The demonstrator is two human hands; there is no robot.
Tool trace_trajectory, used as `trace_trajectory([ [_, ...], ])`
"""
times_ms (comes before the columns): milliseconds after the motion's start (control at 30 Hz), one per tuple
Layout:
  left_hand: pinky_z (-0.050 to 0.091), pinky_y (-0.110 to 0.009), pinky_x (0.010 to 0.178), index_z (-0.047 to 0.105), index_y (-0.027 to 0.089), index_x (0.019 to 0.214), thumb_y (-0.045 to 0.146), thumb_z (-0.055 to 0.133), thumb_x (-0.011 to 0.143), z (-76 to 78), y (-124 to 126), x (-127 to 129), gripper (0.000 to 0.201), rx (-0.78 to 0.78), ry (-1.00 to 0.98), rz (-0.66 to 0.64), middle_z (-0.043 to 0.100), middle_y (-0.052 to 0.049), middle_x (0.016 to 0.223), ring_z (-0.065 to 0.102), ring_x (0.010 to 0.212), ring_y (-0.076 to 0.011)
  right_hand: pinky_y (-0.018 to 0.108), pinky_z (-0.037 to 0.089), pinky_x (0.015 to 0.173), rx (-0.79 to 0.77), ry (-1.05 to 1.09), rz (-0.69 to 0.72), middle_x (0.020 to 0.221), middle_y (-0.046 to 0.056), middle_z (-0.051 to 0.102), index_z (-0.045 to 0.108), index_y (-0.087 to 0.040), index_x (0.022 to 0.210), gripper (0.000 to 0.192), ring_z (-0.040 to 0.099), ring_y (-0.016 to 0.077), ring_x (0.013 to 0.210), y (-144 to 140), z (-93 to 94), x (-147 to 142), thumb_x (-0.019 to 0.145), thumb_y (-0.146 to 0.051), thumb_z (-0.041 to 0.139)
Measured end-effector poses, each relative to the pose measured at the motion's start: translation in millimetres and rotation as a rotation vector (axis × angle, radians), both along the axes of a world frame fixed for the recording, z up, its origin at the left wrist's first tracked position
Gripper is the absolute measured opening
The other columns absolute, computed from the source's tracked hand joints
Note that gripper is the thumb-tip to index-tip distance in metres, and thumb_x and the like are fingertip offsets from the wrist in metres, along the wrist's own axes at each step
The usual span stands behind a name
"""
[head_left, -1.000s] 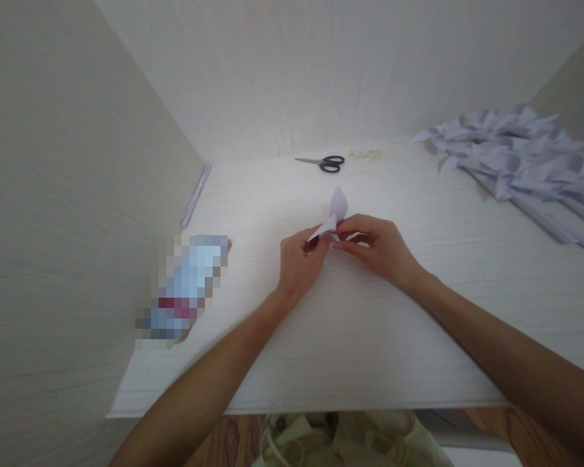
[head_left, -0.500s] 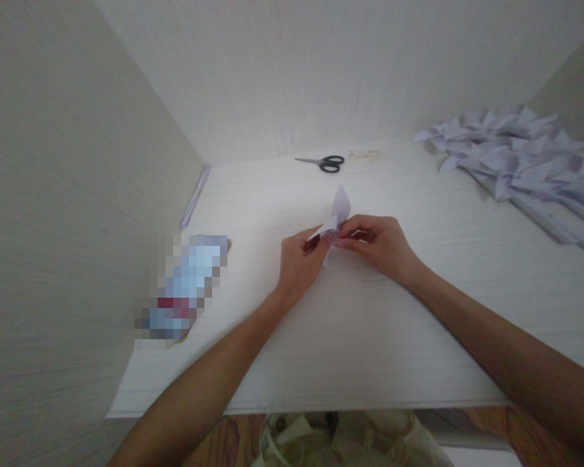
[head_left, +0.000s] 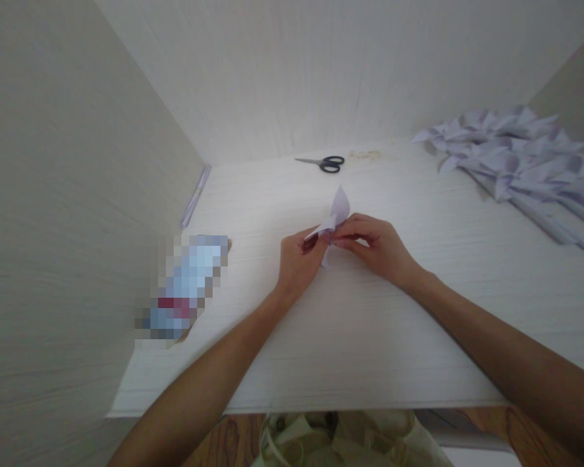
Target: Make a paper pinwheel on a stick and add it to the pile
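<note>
Hands mid-fold: left hand and right hand both pinching small paper piece above table; next move needs firm crease.

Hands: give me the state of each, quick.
Left hand: closed, pinching the small folded pale-lilac paper piece.
Right hand: closed, fingertips pinching the same paper piece.

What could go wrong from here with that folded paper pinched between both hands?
The folded paper piece is held only at its lower end by the fingertips of the left hand and right hand, so it may slip or crease crooked. Its free pointed flap could bend. A wide right-arm sweep might disturb the pile of folded paper pieces.
</note>
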State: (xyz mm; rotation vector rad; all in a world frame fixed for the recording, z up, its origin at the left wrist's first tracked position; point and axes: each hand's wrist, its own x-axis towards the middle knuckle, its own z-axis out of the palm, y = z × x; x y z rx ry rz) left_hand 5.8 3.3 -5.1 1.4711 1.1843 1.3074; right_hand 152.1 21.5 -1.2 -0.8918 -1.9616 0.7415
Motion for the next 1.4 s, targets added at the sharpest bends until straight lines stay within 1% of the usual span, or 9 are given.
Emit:
trace_trajectory([
  [167,0.042,-0.017,0.055,0.067,0.015,0.071,0.025,0.052,0.072,1.0,0,0,0.019,-0.011,0.016,0.019,0.062,0.002,0.064,0.052,0.058,-0.0071,0.026,0.046,0.067,0.102,-0.098,0.012,0.082,0.003,0.063,0.065,-0.021,0.08,0.017,0.058,0.0132,0.075,-1,1.6,2,0.079,-0.023,0.049],
  [400,0.04,-0.016,0.053,0.065,0.014,0.067,0.025,0.051,0.072,1.3,0,1,0.019,-0.019,0.0,0.006,0.061,0.002,0.061,0.051,0.056,-0.0067,0.025,0.049,0.064,0.192,-0.158,-0.017,0.084,0.003,0.065,0.066,-0.021,0.083,0.016,0.059,0.0123,0.068,-4,1.3,3,0.075,-0.024,0.053],
  [533,0.041,-0.017,0.054,0.067,0.014,0.069,0.024,0.053,0.07,2.3,0,2,0.018,-0.057,-0.022,0.017,0.062,0.002,0.061,0.052,0.056,-0.007,0.027,0.048,0.069,0.353,-0.238,-0.115,0.088,0.004,0.066,0.064,-0.022,0.089,0.022,0.06,0.0141,0.077,-4,-4.2,3,0.079,-0.021,0.045],
  [667,0.044,-0.019,0.059,0.068,0.014,0.074,0.023,0.052,0.071,2.1,2,2,0.019,-0.086,-0.046,0.035,0.064,0.001,0.066,0.054,0.06,-0.008,0.027,0.045,0.065,0.445,-0.344,-0.277,0.079,0.006,0.066,0.062,-0.018,0.092,0.023,0.059,0.0149,0.07,-3,-9.1,-1,0.082,-0.023,0.042],
  [767,0.044,-0.02,0.061,0.068,0.013,0.075,0.023,0.052,0.071,1.9,3,2,0.019,-0.084,-0.058,0.081,0.065,0.0,0.068,0.055,0.061,-0.0084,0.026,0.043,0.063,0.456,-0.447,-0.268,0.08,0.006,0.066,0.06,-0.018,0.093,0.023,0.059,0.0153,0.07,-6,-8.0,-7,0.083,-0.021,0.04],
  [867,0.044,-0.02,0.06,0.068,0.013,0.074,0.023,0.052,0.071,2.4,3,2,0.019,-0.062,-0.035,0.098,0.064,0.0,0.067,0.055,0.061,-0.0083,0.026,0.041,0.063,0.523,-0.528,-0.268,0.083,0.007,0.065,0.061,-0.017,0.09,0.024,0.056,0.0156,0.074,-8,-4.2,-10,0.084,-0.017,0.037],
  [1000,0.043,-0.019,0.06,0.067,0.013,0.072,0.022,0.05,0.072,3.0,1,2,0.019,-0.019,0.001,0.098,0.063,0.001,0.066,0.053,0.061,-0.0079,0.027,0.036,0.061,0.622,-0.621,-0.352,0.071,0.007,0.06,0.06,-0.016,0.077,0.025,0.052,0.0156,0.067,-9,-2.3,-13,0.085,-0.02,0.037],
  [1100,0.042,-0.019,0.058,0.067,0.014,0.07,0.023,0.05,0.072,2.3,1,2,0.019,0.0,0.034,0.094,0.062,0.002,0.063,0.052,0.06,-0.0078,0.028,0.034,0.06,0.626,-0.65,-0.387,0.066,0.006,0.058,0.058,-0.016,0.072,0.028,0.05,0.0152,0.064,-8,-4.0,-14,0.086,-0.022,0.035],
  [1400,0.04,-0.019,0.057,0.067,0.014,0.077,0.026,0.049,0.073,-0.1,1,1,0.022,0.012,0.057,0.074,0.059,0.001,0.063,0.05,0.059,-0.0083,0.027,0.029,0.056,0.541,-0.665,-0.365,0.066,0.006,0.057,0.058,-0.015,0.072,0.027,0.049,0.0146,0.061,-8,-5.9,-16,0.086,-0.021,0.035],
])
